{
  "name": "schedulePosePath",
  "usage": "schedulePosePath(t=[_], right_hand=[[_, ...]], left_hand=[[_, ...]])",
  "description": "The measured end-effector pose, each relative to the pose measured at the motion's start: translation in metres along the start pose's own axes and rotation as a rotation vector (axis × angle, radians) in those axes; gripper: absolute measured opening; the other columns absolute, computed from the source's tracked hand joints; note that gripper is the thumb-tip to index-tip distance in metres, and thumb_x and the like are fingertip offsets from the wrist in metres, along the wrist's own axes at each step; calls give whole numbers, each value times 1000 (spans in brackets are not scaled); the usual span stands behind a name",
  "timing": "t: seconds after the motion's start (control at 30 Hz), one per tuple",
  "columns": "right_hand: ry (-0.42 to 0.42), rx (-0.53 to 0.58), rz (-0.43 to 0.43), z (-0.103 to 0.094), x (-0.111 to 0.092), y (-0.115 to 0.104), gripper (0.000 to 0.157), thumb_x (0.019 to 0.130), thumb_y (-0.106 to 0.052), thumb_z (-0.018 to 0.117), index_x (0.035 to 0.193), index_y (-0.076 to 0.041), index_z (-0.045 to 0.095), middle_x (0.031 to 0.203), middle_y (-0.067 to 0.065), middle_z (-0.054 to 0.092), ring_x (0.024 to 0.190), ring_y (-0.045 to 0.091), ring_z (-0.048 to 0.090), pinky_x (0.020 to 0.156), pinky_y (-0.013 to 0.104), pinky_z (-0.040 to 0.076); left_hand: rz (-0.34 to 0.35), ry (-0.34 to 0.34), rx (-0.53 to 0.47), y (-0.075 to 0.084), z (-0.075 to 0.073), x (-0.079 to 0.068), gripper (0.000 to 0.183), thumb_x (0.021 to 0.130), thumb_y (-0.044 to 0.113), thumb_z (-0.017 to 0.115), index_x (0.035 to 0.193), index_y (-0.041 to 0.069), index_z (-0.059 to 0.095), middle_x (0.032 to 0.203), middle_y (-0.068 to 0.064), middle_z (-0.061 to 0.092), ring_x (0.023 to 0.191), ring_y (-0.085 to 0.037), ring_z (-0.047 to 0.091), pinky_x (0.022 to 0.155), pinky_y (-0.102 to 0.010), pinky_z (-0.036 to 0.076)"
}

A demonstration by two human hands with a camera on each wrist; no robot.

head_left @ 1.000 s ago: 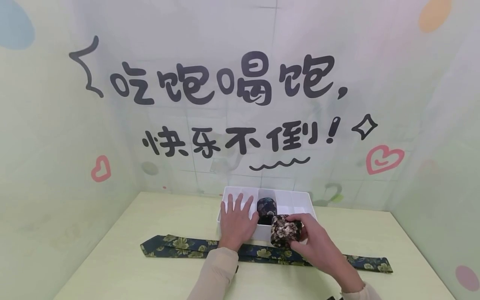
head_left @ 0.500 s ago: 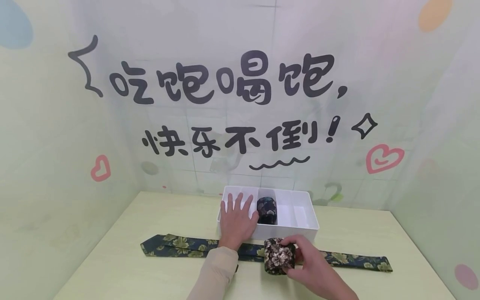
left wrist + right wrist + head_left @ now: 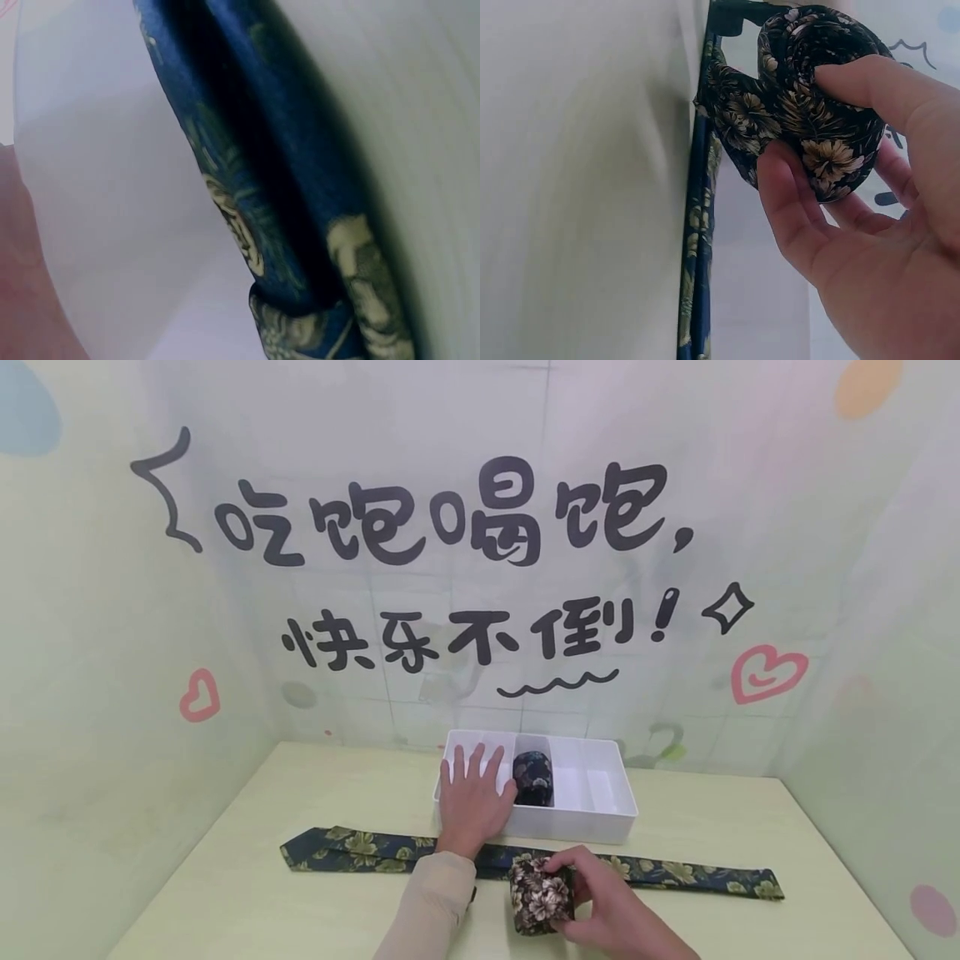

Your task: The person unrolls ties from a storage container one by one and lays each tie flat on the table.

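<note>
Down in the lower middle of the head view, the right hand (image 3: 611, 914) grips the brown floral roll (image 3: 542, 897), thumb and fingers clamped round it. The right wrist view gives us the coil near the top right of centre, thumb on the wound layers, one flap of cloth sticking out to the left. Whether the roll touches the table (image 3: 225, 902), I cannot tell.

And the left hand (image 3: 476, 806)? Well apart from the right, up and to the left, fingers straight and spread over the left part of the white box (image 3: 585, 825). Its thumb is just beside the dark roll (image 3: 534, 779) in the middle compartment; contact there is unclear.

Here is the relation that counts: the flat tie (image 3: 360, 850) lies between the brown roll and the box, its long axis running across the frame, dipping slightly toward the right. The roll overlaps its lower edge in the picture. The box sits straight up-frame from the roll, and the left hand is the nearer one to it.
</note>
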State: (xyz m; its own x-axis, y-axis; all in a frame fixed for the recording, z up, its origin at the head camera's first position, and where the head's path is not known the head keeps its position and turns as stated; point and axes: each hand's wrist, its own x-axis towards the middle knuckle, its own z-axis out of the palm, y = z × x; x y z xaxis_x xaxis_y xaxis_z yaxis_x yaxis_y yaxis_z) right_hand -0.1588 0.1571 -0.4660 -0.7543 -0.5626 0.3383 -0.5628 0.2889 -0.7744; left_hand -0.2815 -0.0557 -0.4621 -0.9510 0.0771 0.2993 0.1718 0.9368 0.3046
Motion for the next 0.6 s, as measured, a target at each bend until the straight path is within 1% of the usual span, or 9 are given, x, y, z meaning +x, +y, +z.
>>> schedulePosePath(t=[0.1, 0.23, 0.4, 0.53, 0.6], right_hand=[[-46, 71, 40, 5, 0, 2, 56, 81, 1, 78, 129, -9, 51, 123, 20, 57, 84, -2, 62, 75, 24, 59], [-100, 171, 145, 11, 0, 5, 53, 84, -4, 78, 129, -9, 51, 128, 21, 53, 86, -1, 61, 78, 23, 57], [-146, 209, 249, 13, 0, 9, 52, 85, -10, 79, 128, -11, 50, 128, 17, 51, 83, 2, 62, 76, 22, 54], [-195, 263, 366, 11, 1, 11, 54, 87, -13, 79, 130, -11, 47, 118, 11, 56, 75, 6, 62, 71, 22, 52], [-216, 296, 434, 9, 1, 12, 55, 87, -14, 80, 131, -11, 46, 111, 9, 58, 74, 11, 63, 70, 24, 52]], left_hand=[[-1, -6, 6, 0, 1, 1, 58, 101, 48, 43, 154, 26, 45, 162, -10, 41, 155, -44, 25, 123, -64, 18], [0, -8, 6, 0, 0, 1, 58, 101, 48, 44, 154, 25, 46, 161, -10, 41, 155, -44, 25, 123, -64, 18], [-4, -12, 2, 2, -3, 0, 56, 101, 46, 44, 153, 24, 47, 161, -11, 41, 155, -44, 25, 123, -63, 18], [-8, -16, 4, 2, -3, 0, 57, 101, 47, 44, 153, 24, 47, 162, -11, 41, 155, -43, 24, 123, -63, 18], [-6, -11, -1, 1, -3, 0, 57, 101, 47, 44, 153, 24, 47, 161, -11, 41, 155, -44, 25, 123, -64, 18]])
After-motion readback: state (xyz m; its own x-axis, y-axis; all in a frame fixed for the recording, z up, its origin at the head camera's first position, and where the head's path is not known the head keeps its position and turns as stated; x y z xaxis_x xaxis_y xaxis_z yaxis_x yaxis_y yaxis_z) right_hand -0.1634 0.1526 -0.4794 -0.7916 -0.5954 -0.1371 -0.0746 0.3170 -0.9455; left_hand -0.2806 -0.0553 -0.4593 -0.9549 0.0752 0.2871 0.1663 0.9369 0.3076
